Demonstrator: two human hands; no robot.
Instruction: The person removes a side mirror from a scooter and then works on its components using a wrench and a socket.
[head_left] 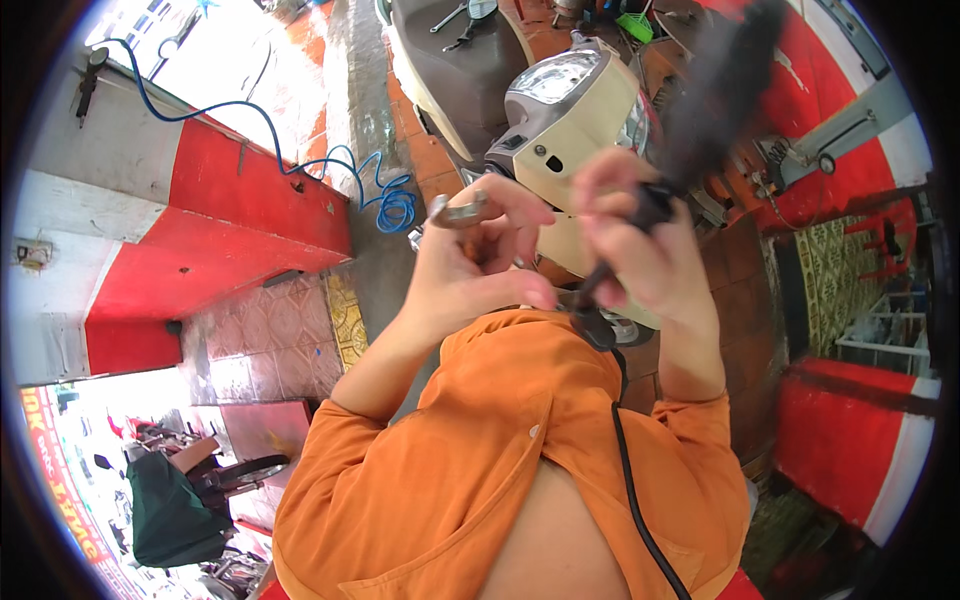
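Observation:
My left hand [480, 250] is raised in front of my chest with its fingers curled round a small metal piece [460, 212]. The piece has a forked end like a spanner's jaw; most of it is hidden by the fingers. Beside it my right hand [645, 235], smeared by motion, is closed on a dark, narrow black part [655, 205]. A long blurred black shape [725, 90] stretches up and right from that hand; its kind cannot be made out. Below the right hand hangs a black hooked end [597, 325]. Just beyond both hands stands a cream scooter [570, 170].
Tools [465, 25] lie on the scooter's dark seat [455, 85]. A coiled blue hose [395, 205] rests on the floor at left, near a red and white bench [265, 195]. A black cable [635, 490] runs down my orange shirt. A grey metal frame [840, 125] stands at right.

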